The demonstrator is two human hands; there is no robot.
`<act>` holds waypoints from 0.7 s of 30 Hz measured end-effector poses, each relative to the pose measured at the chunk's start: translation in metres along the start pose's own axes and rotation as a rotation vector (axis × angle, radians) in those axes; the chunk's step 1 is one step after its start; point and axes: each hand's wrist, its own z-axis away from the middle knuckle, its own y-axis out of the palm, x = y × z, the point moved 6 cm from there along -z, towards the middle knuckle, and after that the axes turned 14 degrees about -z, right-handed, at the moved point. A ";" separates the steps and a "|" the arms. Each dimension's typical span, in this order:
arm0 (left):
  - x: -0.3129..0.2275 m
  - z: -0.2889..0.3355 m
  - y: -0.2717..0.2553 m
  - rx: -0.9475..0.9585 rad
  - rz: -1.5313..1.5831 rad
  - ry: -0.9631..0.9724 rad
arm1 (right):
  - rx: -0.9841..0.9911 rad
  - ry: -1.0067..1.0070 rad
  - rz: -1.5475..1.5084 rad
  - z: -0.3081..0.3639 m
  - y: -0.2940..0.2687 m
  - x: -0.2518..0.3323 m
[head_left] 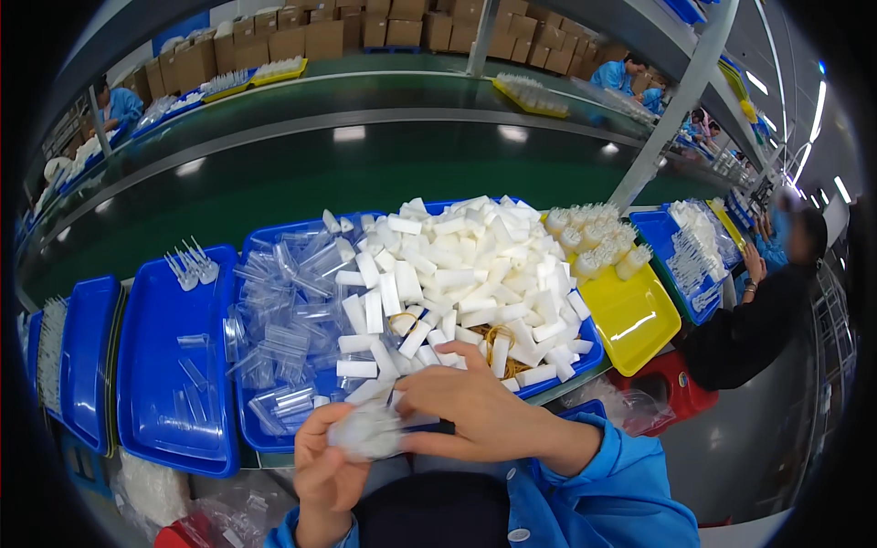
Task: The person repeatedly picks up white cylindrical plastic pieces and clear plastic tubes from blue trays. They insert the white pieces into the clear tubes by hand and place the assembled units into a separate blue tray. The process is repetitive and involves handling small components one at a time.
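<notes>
The left hand (329, 461) grips a blurred, translucent whitish bundle (367, 433); right hand (489, 416) alongside, hold unclear; white oblong blocks (475, 283) beyond.

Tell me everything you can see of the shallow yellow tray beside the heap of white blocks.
The bright yellow, glossy, plastic-looking tray is shallow, with rounded corners and a raised rim. It lies face up between the blue plastic tray heaped with white blocks and another blue plastic tray farther right. White cylindrical bundles stand on its far part; its near part shows a bright reflection. Neither the left hand nor the right hand touches it.
</notes>
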 end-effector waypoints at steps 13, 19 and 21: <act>-0.021 -0.007 0.022 0.042 -0.717 0.361 | -0.183 0.108 -1.469 0.027 0.012 -0.010; -0.030 -0.005 0.050 0.120 -1.342 0.669 | -0.219 0.044 -0.459 0.018 0.002 0.002; -0.025 -0.003 0.049 0.117 -1.309 0.681 | -0.283 0.117 -0.513 0.024 0.006 0.000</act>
